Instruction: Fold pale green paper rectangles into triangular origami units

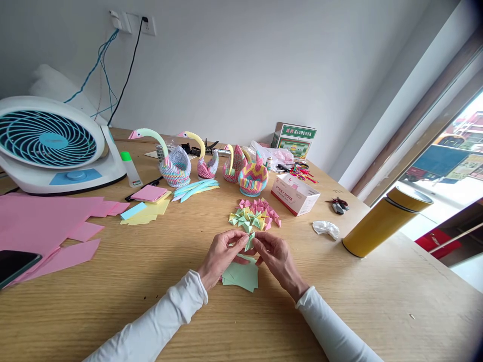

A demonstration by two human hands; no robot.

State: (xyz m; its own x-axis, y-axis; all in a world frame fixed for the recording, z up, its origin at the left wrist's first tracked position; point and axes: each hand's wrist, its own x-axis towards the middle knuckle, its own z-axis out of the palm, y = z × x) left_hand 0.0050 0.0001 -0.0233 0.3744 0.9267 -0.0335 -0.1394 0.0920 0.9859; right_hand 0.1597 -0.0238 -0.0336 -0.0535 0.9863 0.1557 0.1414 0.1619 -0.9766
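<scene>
Between my two hands is a small folded piece of light green paper (249, 242). My left hand (225, 250) pinches its left side, and my right hand (274, 252) closes on its right side. Just below them lies a stack of light green paper slips (241, 275), partly covered by my fingers. Beyond my fingertips a heap of folded paper triangles (254, 215) in pink, yellow and green rests on the wooden table (181, 322). Several folded-paper swans (175, 167) stand farther back.
A sticky note box (295, 195) and a yellow flask (381, 223) stand on the right. Pink paper sheets (41, 221), a phone (17, 265) and a white fan (56, 146) occupy the left. Sticky notes (149, 194) and a glue bottle (130, 169) sit nearby.
</scene>
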